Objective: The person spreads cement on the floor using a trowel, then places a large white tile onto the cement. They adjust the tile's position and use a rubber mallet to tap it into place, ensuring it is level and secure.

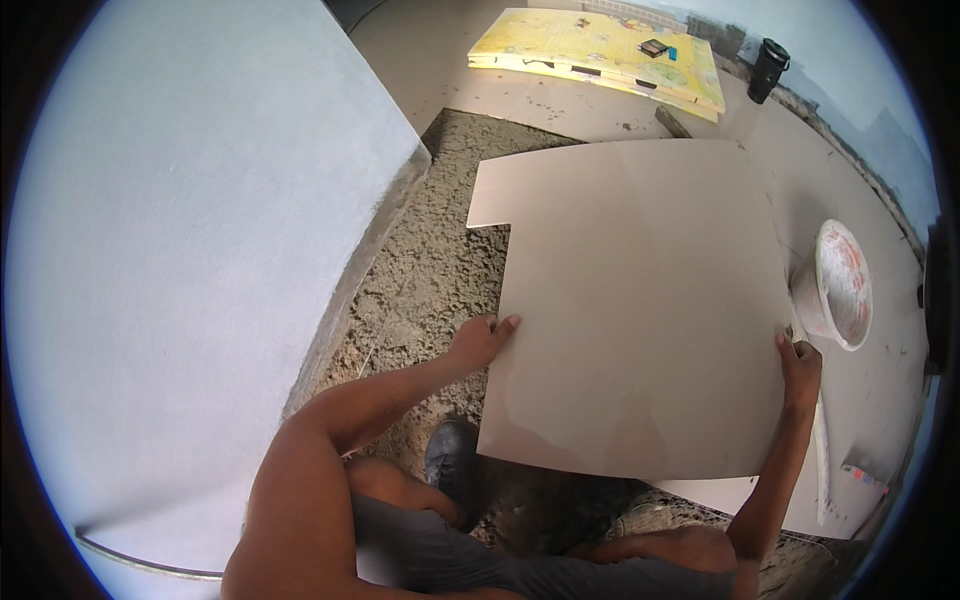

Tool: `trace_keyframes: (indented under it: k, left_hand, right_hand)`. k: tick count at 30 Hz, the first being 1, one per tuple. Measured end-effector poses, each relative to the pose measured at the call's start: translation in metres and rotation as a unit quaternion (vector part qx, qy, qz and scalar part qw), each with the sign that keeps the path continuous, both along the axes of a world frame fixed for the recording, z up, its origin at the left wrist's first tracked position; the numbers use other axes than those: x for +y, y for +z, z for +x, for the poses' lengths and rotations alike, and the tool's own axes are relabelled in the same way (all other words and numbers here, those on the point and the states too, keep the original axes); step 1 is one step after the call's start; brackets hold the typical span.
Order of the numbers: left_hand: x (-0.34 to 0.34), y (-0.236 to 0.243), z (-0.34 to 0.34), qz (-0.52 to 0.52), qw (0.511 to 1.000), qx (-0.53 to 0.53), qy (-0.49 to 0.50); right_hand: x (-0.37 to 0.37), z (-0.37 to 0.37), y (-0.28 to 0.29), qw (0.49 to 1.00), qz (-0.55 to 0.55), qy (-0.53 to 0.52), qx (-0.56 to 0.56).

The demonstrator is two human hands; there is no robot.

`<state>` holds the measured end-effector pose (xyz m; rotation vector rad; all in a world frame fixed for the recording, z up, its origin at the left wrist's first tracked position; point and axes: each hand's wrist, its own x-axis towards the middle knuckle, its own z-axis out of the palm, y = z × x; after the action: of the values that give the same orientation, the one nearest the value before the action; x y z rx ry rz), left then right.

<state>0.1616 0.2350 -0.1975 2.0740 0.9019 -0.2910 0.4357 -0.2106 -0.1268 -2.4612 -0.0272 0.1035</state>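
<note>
A large beige floor tile (640,300) with a notch cut from its far left corner fills the middle of the view. My left hand (483,340) grips its left edge, thumb on the top face and fingers curled under. At the opposite edge my right hand (799,368) holds on in the same way, its fingers partly hidden. Rough wet mortar (420,270) shows to the left of the tile and at the near side, where the tile's near edge stands above it. Whether the far edge touches anything I cannot tell.
A pale wall (220,220) rises along the left. On the right a white bucket (845,285) stands close to my right hand on laid floor tiles (850,410). Farther back are a yellow folded mat (600,50) and a black tumbler (768,70). My dark shoe (451,455) rests on the mortar.
</note>
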Motion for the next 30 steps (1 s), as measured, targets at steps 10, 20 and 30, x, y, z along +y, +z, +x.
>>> trace_keyframes:
  k: [10,20,30]
  left_hand:
    - [0.003,-0.001,0.003,-0.010,1.000,-0.009,-0.005]
    - [0.016,-0.007,0.017,-0.003,0.996,-0.055,0.069]
    - [0.043,-0.014,0.055,0.071,0.968,-0.126,0.203]
  right_hand:
    - [0.010,0.001,0.009,1.000,0.018,-0.007,0.009]
    - [0.014,0.012,-0.024,0.997,0.078,-0.011,0.004]
    - [0.059,0.014,-0.056,0.992,0.109,-0.041,0.044]
